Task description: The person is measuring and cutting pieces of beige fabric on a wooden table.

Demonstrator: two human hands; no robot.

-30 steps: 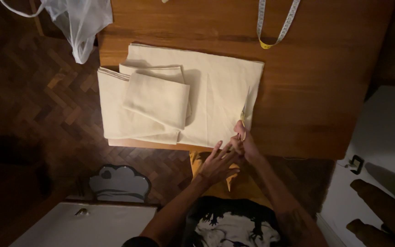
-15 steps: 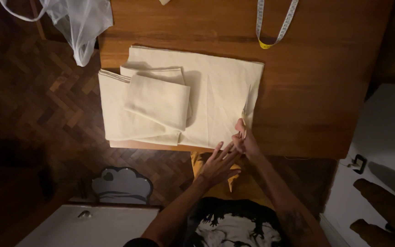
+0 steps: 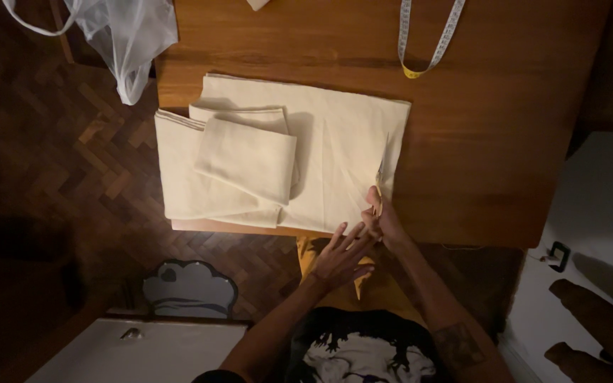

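A large piece of cream fabric (image 3: 335,135) lies flat on the wooden table (image 3: 491,142). Two smaller folded cream pieces (image 3: 246,156) are stacked on its left part. My right hand (image 3: 386,221) is at the fabric's near right corner, shut on what looks like a pair of scissors (image 3: 379,177) whose blade points away from me along the right edge. My left hand (image 3: 338,257) hovers just below the table's near edge with its fingers spread, its fingertips close to the fabric's hem and beside my right hand.
A measuring tape (image 3: 427,42) hangs in a loop at the table's far side. A clear plastic bag (image 3: 133,35) hangs off the far left corner. Below are a herringbone wood floor (image 3: 51,163), a cloud-shaped mat (image 3: 189,287), a white cabinet (image 3: 150,351) and a yellow thing (image 3: 313,248) under the table edge.
Hardly anything differs. My right hand with the scissors has edged slightly forward along the fabric's right edge, and my left hand stays beside it.
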